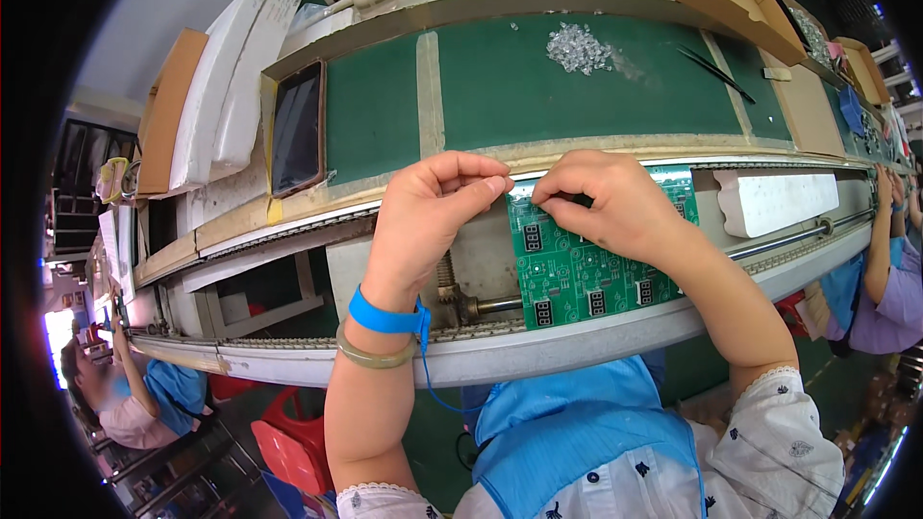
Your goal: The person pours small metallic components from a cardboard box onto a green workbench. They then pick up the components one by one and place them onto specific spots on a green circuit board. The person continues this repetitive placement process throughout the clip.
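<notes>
A green circuit board [567, 274] with several small black-and-white digit displays lies across the rails of the line in front of me. Above its far left corner my left hand [433, 207] has thumb and forefinger pinched together, and what they hold is too small to make out. My right hand [615, 202] hangs over the board's far part, fingers bent into a pinch near that same corner. Whatever is between those fingertips is hidden. A blue wrist strap [385, 317] with a thin blue cord and a bangle [375, 351] circle my left wrist.
Beyond the rails, a green mat [500, 86] bears a pile of small clear parts [579, 48] and black tweezers [716, 74]. A dark tablet [298, 130] leans at left, beside white foam [231, 86]. White foam [779, 202] lies right of the board. Other people sit at both sides.
</notes>
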{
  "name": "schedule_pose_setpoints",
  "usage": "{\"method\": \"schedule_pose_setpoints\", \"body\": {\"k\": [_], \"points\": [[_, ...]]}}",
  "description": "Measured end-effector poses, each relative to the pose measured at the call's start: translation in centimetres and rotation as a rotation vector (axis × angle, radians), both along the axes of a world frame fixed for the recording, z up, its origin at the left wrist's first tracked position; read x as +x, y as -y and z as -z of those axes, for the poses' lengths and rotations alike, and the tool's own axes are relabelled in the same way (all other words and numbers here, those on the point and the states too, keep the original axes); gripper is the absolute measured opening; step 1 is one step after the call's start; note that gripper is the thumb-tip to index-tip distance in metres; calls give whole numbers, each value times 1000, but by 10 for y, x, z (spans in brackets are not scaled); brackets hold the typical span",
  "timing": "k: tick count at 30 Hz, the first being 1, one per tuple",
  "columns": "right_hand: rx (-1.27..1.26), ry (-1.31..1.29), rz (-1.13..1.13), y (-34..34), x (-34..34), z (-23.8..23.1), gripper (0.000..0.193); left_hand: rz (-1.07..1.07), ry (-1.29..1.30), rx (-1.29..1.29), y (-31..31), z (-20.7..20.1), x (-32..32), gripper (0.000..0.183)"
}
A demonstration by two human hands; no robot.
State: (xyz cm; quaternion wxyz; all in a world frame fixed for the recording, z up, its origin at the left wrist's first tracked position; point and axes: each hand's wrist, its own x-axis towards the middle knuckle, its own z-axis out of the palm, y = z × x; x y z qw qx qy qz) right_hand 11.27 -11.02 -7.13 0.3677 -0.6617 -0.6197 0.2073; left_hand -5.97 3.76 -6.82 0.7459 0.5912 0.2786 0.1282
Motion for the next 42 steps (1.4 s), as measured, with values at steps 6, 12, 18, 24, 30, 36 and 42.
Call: {"method": "schedule_pose_setpoints", "body": {"k": [6,12,18,24,30,36,42], "points": [[-30,58,-14,-3,-4,-2,13,-12,-5,51,3,-1,0,17],[-38,105,21,-4,-7,-4,13,-13,-33,60,3,-2,0,16],[-58,124,30,-5,-10,-6,14,1,-46,86,2,-1,0,16],[-25,165,27,-5,-11,-3,22,10,-59,102,2,1,0,16],[-29,210,28,-6,-12,-4,29,36,-73,177,2,2,0,15],[21,189,34,-9,-13,-4,24,-20,-85,169,3,3,0,17],[-27,50,31,-6,-8,-3,20,10,-129,182,4,-1,1,17]]}}
